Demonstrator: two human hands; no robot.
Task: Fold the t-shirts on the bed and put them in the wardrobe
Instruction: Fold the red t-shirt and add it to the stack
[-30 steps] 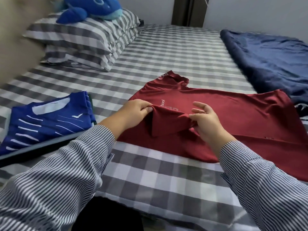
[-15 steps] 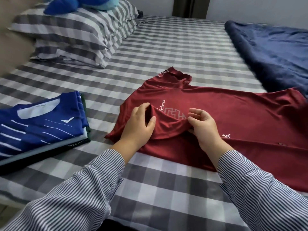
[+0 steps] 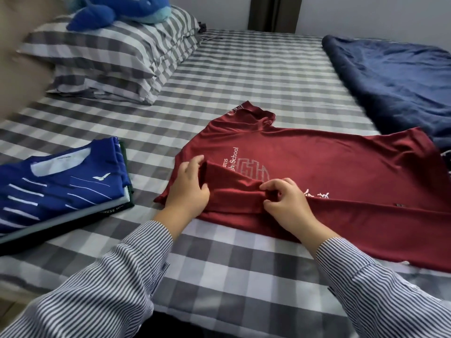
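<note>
**Head view: two hands folding a red t-shirt on a bed**

Head camera looks down at a grey-and-white checked bed [image 3: 244, 93]. A dark red t-shirt [image 3: 341, 172] lies spread flat near the bed's front edge, its white school print facing up. The left hand [image 3: 189, 189] pinches the folded-over sleeve of the red t-shirt between thumb and fingers. The right hand [image 3: 288, 203], just beside it, has its fingers curled round a bunched fold of the same sleeve, so each grip is clamped on cloth. Both arms wear striped sleeves.

Left of the red t-shirt, well apart, sits a stack of folded shirts with a blue t-shirt [image 3: 58, 184] on top. Beyond that stack are striped pillows [image 3: 114, 62] with a blue plush toy [image 3: 122, 11] on them. Behind and right of the red t-shirt lies a navy blanket [image 3: 395, 81].
</note>
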